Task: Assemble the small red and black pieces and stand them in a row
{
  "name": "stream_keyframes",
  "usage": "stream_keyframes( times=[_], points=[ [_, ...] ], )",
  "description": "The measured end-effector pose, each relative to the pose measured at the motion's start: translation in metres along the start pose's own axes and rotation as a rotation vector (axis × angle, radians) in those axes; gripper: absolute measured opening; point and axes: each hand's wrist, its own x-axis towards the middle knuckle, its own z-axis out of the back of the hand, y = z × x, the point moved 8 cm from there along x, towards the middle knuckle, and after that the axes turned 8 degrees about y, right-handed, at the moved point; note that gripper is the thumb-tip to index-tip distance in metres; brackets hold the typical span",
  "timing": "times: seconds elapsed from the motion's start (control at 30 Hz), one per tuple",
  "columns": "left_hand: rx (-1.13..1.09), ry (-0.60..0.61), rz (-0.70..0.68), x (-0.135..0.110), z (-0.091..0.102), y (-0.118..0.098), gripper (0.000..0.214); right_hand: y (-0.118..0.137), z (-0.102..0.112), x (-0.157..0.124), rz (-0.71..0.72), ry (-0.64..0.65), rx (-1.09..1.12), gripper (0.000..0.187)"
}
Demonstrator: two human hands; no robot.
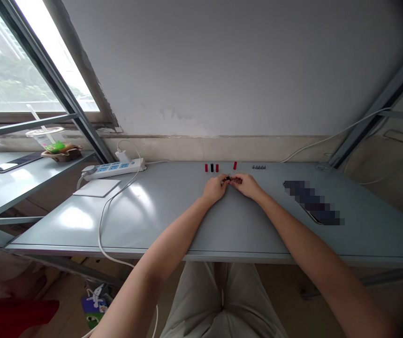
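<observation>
My left hand (215, 188) and my right hand (245, 185) meet at the middle of a grey tabletop (243, 230). Their fingertips pinch a small black piece (228, 179), mostly hidden by my fingers. Just beyond my left hand stand several small upright cylinders, with a red one (206, 167), a black one (211, 167) and another red one (217, 167) in a row. A lone red cylinder (235, 165) stands apart, beyond my right hand. Further right lies a short row of small grey pieces (259, 167).
A white power strip (113, 169) with a plugged-in charger and a white cable (108, 211) lies at the left, near a white pad (97, 188). A pixelated dark object (312, 203) sits at the right. The wall backs the table.
</observation>
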Motion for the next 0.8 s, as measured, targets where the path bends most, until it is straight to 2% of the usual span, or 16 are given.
stream_keyframes(
  times=[0.23, 0.33, 0.53, 0.67, 0.8],
  points=[
    [-0.092, -0.008, -0.006, -0.002, 0.0, -0.003, 0.028, 0.002, -0.002, 0.0, 0.012, 0.019, -0.099, 0.013],
    [-0.071, -0.036, 0.003, -0.003, 0.003, -0.003, 0.028, -0.003, 0.006, 0.001, -0.006, -0.043, -0.128, 0.013],
    [0.026, -0.03, 0.024, -0.003, 0.005, -0.003, 0.023, -0.027, 0.034, 0.013, -0.183, -0.184, -0.134, 0.013],
    [0.081, -0.002, 0.052, -0.002, 0.003, -0.001, 0.025, -0.039, 0.042, 0.024, -0.279, -0.17, -0.191, 0.013],
    [0.132, 0.037, 0.069, -0.001, 0.001, 0.002, 0.028, -0.047, 0.042, 0.033, -0.316, -0.148, -0.252, 0.015]
  ],
)
